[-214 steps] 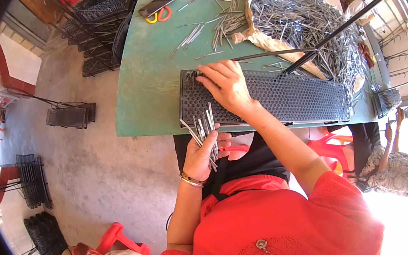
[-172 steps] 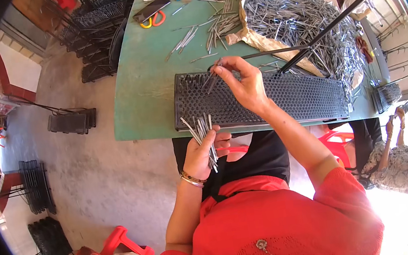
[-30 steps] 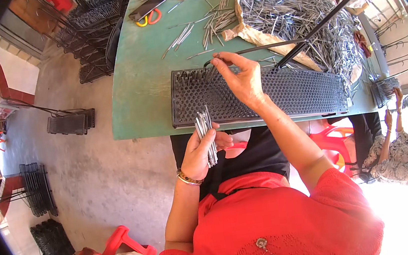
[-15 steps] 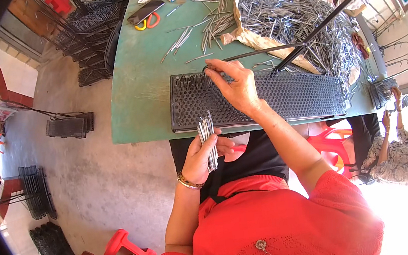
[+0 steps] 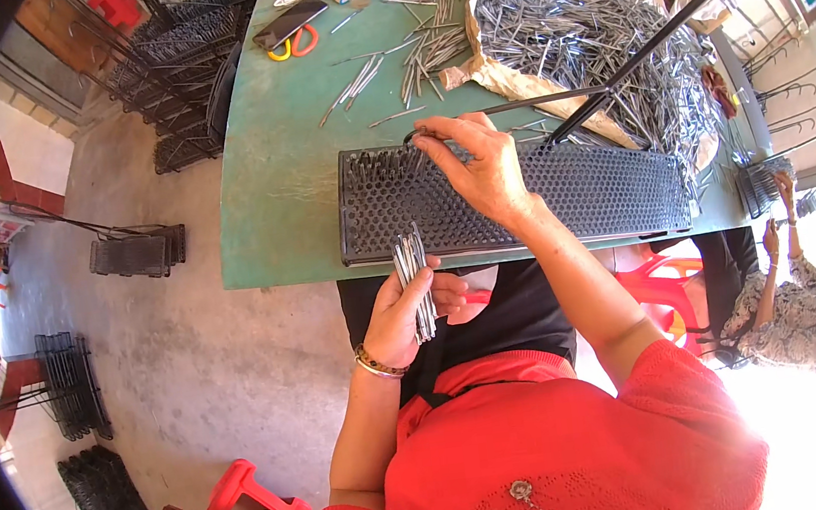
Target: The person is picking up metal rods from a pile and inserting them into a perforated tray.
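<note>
Metal rods [image 5: 409, 254] jut up, clamped in the left hand [image 5: 397, 321]; whether the right hand [image 5: 481, 168] grips any, I cannot tell.

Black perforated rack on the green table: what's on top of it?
Slender rods stand clustered toward the far left corner of the black rack. The right hand is over it, hiding some holes and any rods behind the hand.

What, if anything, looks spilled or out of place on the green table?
Some loose metal rods lie scattered at odd angles on the green table, left of the main heap and outside its brown paper. They may have spilled; the bundle in the left hand looks tidier.
</note>
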`<act>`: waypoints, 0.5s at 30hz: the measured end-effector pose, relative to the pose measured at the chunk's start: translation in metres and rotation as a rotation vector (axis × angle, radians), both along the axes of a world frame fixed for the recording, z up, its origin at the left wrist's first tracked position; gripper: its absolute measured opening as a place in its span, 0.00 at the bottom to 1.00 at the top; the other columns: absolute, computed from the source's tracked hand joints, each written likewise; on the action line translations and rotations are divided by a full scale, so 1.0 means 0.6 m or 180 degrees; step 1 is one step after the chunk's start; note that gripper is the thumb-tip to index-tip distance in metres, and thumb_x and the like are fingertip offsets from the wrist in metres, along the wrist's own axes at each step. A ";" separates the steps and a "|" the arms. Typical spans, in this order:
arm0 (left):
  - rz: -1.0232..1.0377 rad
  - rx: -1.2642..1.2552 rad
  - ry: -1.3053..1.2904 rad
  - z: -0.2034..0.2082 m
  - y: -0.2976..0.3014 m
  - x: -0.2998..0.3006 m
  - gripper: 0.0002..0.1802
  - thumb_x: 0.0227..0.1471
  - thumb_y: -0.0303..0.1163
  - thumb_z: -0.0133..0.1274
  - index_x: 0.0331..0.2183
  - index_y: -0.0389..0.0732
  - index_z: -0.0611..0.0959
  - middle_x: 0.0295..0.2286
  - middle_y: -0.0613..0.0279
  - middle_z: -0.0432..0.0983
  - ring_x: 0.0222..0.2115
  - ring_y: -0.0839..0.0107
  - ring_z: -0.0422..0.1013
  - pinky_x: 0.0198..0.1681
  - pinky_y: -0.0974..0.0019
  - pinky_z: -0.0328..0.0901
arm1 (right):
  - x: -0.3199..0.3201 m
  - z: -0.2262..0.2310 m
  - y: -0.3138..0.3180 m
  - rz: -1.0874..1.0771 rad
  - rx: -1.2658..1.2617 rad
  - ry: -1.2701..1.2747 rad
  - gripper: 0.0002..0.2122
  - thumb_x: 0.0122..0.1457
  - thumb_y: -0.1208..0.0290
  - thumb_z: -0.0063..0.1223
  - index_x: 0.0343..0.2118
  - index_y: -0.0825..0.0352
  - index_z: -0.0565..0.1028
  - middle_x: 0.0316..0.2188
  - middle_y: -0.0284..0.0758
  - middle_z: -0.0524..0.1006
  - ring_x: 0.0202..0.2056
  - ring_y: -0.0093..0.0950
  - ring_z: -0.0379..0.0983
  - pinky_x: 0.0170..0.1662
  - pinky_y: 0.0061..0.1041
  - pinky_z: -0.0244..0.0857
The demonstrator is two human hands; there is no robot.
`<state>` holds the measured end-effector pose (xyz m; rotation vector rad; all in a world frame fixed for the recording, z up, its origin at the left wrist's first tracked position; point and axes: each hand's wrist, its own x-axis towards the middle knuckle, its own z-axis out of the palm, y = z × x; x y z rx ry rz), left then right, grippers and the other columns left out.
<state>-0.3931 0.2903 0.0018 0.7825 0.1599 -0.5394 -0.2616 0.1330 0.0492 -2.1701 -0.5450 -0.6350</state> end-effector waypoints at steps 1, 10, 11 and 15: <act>0.0000 -0.0046 0.0091 0.000 0.000 0.001 0.14 0.60 0.34 0.42 0.45 0.37 0.69 0.32 0.50 0.76 0.30 0.66 0.75 0.35 0.65 0.70 | 0.001 0.000 0.000 0.0002 -0.0006 0.0003 0.10 0.48 0.76 0.61 0.35 0.66 0.78 0.27 0.34 0.79 0.31 0.29 0.73 0.35 0.26 0.67; -0.0093 -0.0021 0.0061 0.000 0.003 0.000 0.15 0.60 0.35 0.41 0.46 0.37 0.69 0.32 0.52 0.77 0.30 0.68 0.75 0.34 0.66 0.70 | 0.017 -0.009 -0.017 0.0802 -0.0196 0.0019 0.09 0.48 0.77 0.59 0.34 0.65 0.78 0.29 0.32 0.79 0.32 0.29 0.72 0.39 0.27 0.65; -0.0089 -0.0020 0.0068 0.000 0.003 0.000 0.15 0.60 0.35 0.41 0.46 0.37 0.69 0.32 0.52 0.77 0.30 0.68 0.75 0.34 0.66 0.70 | 0.018 -0.019 -0.017 0.0765 -0.0081 0.0062 0.09 0.49 0.76 0.59 0.35 0.65 0.78 0.30 0.32 0.79 0.32 0.30 0.72 0.40 0.27 0.65; -0.0040 -0.0141 0.0044 -0.002 0.002 0.002 0.13 0.60 0.33 0.41 0.44 0.37 0.70 0.34 0.51 0.76 0.32 0.67 0.75 0.36 0.64 0.70 | 0.005 -0.032 -0.016 0.0513 -0.0214 0.0315 0.10 0.50 0.76 0.58 0.37 0.65 0.77 0.30 0.33 0.79 0.33 0.31 0.71 0.40 0.28 0.64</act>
